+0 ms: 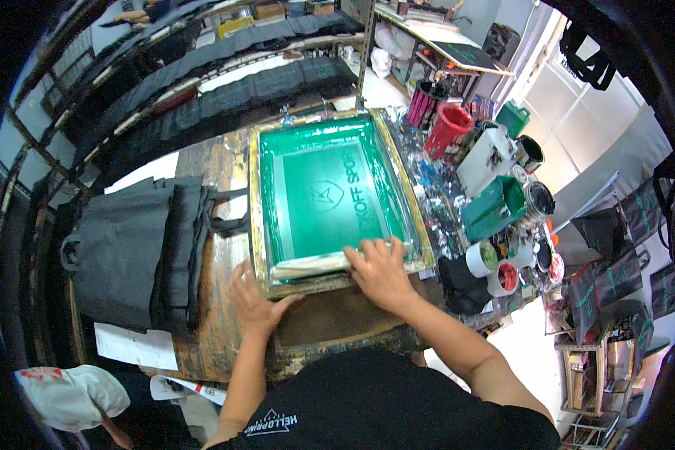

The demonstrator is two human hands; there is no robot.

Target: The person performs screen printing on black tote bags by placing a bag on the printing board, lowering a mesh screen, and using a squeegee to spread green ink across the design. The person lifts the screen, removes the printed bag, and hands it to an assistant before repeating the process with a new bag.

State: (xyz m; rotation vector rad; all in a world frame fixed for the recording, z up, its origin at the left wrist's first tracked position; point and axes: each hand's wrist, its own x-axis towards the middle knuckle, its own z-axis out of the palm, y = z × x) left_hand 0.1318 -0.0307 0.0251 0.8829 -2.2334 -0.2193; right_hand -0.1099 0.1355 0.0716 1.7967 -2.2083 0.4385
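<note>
A screen-printing frame (420, 247) lies on the worktable, its mesh green with a dark emblem and lettering. Along its near end rests a pale squeegee (307, 265), on the mesh. My right hand (379, 276) grips the squeegee's right part, fingers bent over its top. At the frame's near left corner is my left hand (253, 301), fingers spread and slightly blurred, thumb stretched along the near edge. Part of a black bag, with its handles (229, 212) showing, runs under the frame's left side.
A stack of black bags (127, 251) lies left on the wooden table (221, 300). Ink tubs, among them a red bucket (450, 129) and a green container (495, 208), crowd the right edge. Racks of black bags (277, 86) stand behind. Someone in a white shirt (82, 397) is at lower left.
</note>
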